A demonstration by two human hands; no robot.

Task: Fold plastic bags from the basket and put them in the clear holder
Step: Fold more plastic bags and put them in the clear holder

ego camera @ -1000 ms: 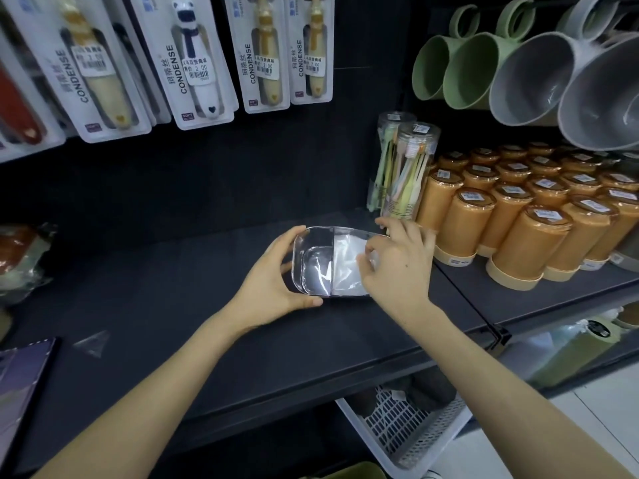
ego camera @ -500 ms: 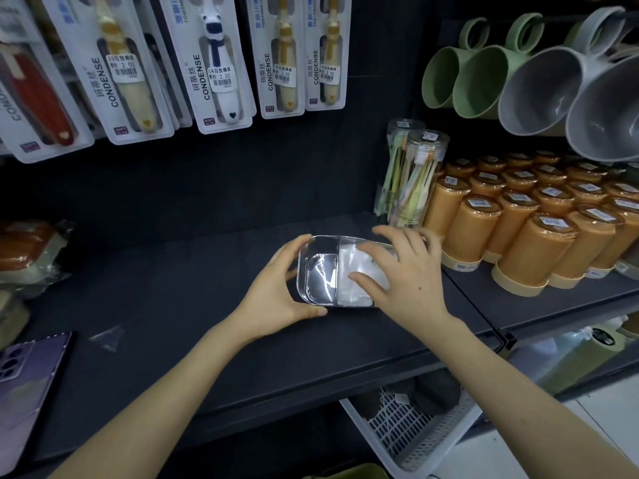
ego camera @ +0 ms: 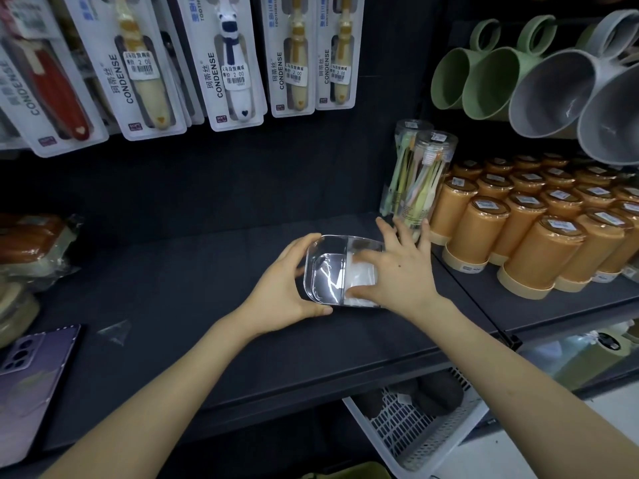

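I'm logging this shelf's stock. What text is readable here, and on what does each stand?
"CONDENSE", with "珂蒂丝" beside it: on the hanging toothbrush packs.
"2 00": on the white price stickers on those packs; their other print is too small to read.
"SOFT": on a small tag at a pack's foot.
Labels on the orange tubs and clear toothbrush tubes: too small to read.

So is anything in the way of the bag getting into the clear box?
No, nothing visible blocks it. The folded bag already lies inside the right part of the clear holder, under the right hand, which presses down on it. The left hand grips the holder's left end.
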